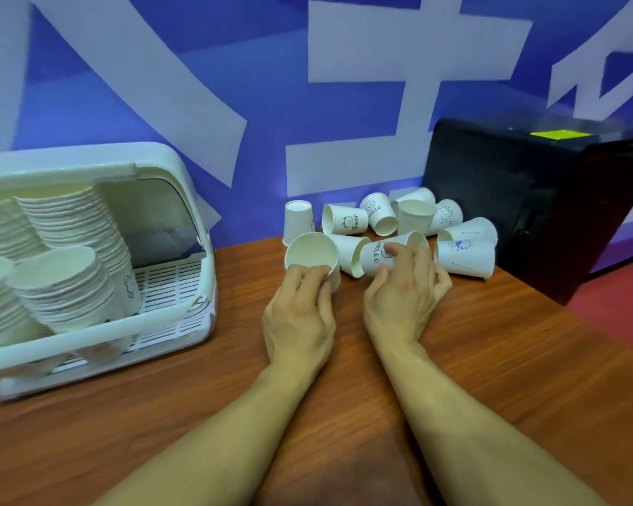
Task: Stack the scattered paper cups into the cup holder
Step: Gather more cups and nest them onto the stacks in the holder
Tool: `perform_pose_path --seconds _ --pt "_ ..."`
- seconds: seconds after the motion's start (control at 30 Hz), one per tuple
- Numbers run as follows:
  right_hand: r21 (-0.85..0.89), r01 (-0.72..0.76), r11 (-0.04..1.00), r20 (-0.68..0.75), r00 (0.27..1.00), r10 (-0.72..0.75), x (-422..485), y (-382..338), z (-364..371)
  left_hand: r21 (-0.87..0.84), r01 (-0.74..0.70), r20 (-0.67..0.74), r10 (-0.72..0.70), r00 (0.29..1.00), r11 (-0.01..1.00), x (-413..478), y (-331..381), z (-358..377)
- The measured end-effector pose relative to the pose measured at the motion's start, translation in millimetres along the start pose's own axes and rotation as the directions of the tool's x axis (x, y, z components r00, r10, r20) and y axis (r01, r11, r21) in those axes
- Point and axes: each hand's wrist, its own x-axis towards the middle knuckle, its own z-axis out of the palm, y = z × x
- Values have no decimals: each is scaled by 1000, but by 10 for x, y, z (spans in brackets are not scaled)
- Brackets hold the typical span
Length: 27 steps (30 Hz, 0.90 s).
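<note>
Cups [313, 255] in left hand [299, 315], right hand [402, 304]

On my worktop [490, 359] the holder [88, 339] sits at the left, with stacks [66, 286] of cups leaning inside it. The loose cups [413, 215] lie in a heap at the back, right of centre, against the wall [234, 67]. A box [527, 199] stands just right of the heap, also by the wall. My left grip [300, 315] is before the heap's left end, around the left cup [311, 252]. My right grip [402, 301] is just beside it, around the right cup [377, 255], which lies on its side at the heap's front.
</note>
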Motion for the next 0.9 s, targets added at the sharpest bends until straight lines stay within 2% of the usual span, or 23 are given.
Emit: perform_pose_path --seconds 0.13,0.23,0.3,0.43,0.5,0.6,0.67,0.8,0.9 --pt "120 250 961 -130 964 -234 -21 -273 -79 -50 -29 -19 28 999 998 -188 -49 -580" --pt "169 458 873 -205 883 -423 -150 -497 -78 -33 -59 -82 56 995 998 -43 -65 -1186" --pt "171 541 823 -186 838 -513 -265 -610 -43 10 -84 -148 85 985 996 110 -74 -1604" --pt "107 597 795 -67 802 -593 -384 -686 0 59 -36 -264 50 963 998 369 -190 -2268" --pt "124 605 786 -80 796 -600 -368 -773 -39 52 6 -300 10 954 999 420 -278 -2467" --pt "286 586 758 -238 810 -536 -345 -1204 -169 100 34 -333 1 943 994 506 -440 -2673" --pt "380 608 698 -300 794 -528 -392 -1652 -231 112 78 -373 -31 927 991 579 -544 -2779" --pt "491 637 595 -255 758 -601 -589 -2489 -207 106 148 -353 -102 930 983 618 -653 -2912" --pt "532 612 585 -218 767 -604 -684 -2870 -183 132 172 -360 -115 926 976 644 -713 -2997"
